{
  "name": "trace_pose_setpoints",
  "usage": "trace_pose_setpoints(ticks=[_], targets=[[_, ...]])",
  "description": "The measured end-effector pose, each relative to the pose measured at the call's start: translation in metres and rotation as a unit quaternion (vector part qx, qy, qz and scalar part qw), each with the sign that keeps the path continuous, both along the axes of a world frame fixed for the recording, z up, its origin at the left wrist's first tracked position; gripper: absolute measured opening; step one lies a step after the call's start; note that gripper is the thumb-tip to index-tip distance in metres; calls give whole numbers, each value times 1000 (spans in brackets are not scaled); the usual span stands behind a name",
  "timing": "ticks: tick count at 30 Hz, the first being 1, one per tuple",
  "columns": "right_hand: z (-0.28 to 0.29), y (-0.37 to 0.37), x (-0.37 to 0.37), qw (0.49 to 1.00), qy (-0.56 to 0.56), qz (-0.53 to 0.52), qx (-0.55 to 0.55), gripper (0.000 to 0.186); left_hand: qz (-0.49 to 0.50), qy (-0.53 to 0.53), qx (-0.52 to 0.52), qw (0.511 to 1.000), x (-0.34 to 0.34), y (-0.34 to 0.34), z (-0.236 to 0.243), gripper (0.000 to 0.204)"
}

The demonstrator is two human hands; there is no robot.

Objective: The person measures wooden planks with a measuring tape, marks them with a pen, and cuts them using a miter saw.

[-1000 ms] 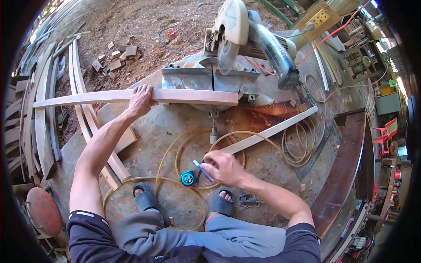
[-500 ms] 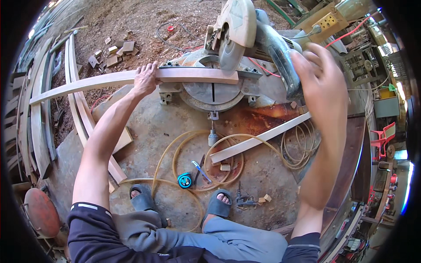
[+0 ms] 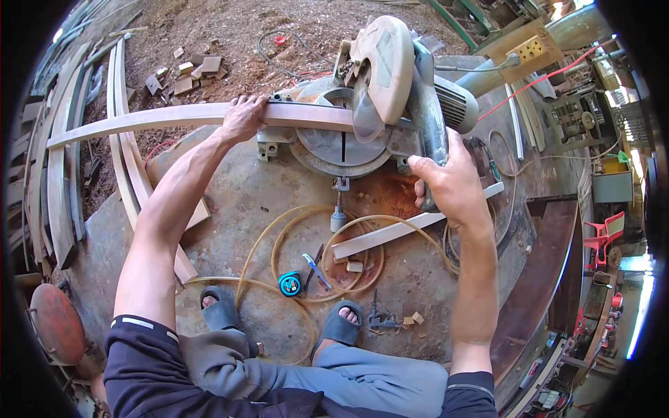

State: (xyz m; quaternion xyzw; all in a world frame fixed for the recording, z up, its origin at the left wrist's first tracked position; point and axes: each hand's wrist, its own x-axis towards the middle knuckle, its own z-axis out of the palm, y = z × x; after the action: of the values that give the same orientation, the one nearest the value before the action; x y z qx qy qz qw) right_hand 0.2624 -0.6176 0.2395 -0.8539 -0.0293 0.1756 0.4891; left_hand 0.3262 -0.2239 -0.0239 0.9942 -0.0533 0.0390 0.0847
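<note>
I'm counting two bare hands [image 3: 245,117], one miter saw [image 3: 382,73] and one curved board [image 3: 300,116] up top. Down on the floor [image 3: 233,188] it's one teal tape measure [image 3: 289,283], one blue-and-white pen [image 3: 318,272] and a pair of sandals [image 3: 221,315], so two. Oh, and just one red chair [image 3: 601,240] off right, lol.

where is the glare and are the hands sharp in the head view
In the head view, glare whites out a strip near the right edge; head view's fisheye corners go black, and the brown beam looks bowed; head view's left hand and right hand look fairly sharp.
</note>
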Motion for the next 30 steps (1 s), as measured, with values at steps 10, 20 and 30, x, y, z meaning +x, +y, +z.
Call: trace_pose_setpoints(ticks=[10,20,30], targets=[[-8,2,-8,998,-13,-26,47,53,14,50,-2,999,3,-10,7,60],[-41,-6,-16,997,-49,-17,53,58,3,42,9,999,5,-10,5,56],[-52,-8,-24,996,-61,-22,59,60,0,34,13,999,3,-11,8,59]])
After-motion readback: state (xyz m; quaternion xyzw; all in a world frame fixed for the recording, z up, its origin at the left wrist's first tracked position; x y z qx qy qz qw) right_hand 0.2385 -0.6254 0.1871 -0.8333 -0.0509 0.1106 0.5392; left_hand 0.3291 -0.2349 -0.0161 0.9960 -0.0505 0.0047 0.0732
